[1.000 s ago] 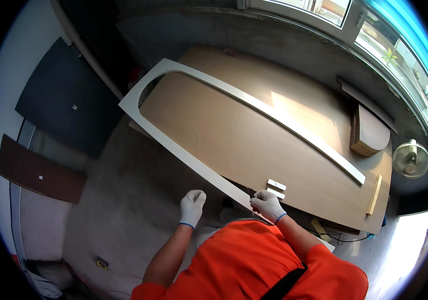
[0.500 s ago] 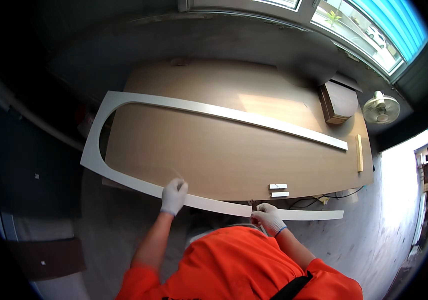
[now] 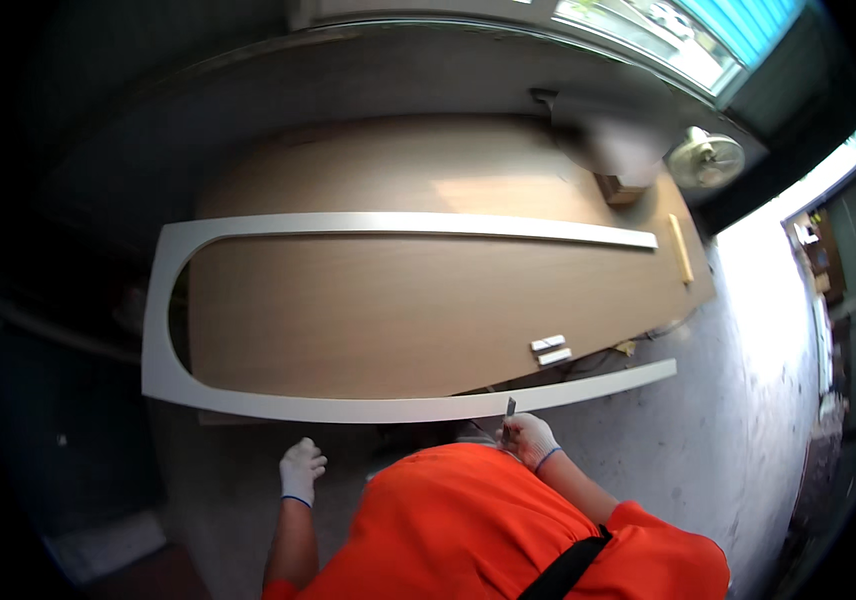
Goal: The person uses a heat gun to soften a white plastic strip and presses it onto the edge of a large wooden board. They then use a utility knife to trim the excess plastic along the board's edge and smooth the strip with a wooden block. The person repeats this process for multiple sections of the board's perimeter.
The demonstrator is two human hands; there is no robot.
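Across the middle of our view lies the counter [image 3: 428,310], a wide brown wooden board with rounded corners, and on it rests the white U-shaped trim [image 3: 278,404], a long thin frame piece whose curved end wraps round the counter's left edge while its two straight legs run off to the right. Its far leg lies flat on the board; its near leg overhangs the front edge just before us. Beyond the counter's far right corner we see a small wooden box [image 3: 620,187], a round fan [image 3: 705,158] and bright windows above. Near the right end lies a short wooden stick [image 3: 681,248], and close to the front edge sit two small white blocks [image 3: 550,349] side by side. Our right hand [image 3: 530,440], in a white glove, has its grip closed on a thin blade-like tool [image 3: 509,408] whose tip points up at the lower edge of the near leg, touching it or just short of it; we cannot tell which. Our left hand [image 3: 301,470], also gloved, hangs loosely curled below the trim, holding nothing and apart from it. We judge that the work on this edge is at an early or middle point: the trim is laid out and the tool is at hand, but no mark or cut shows along the leg.
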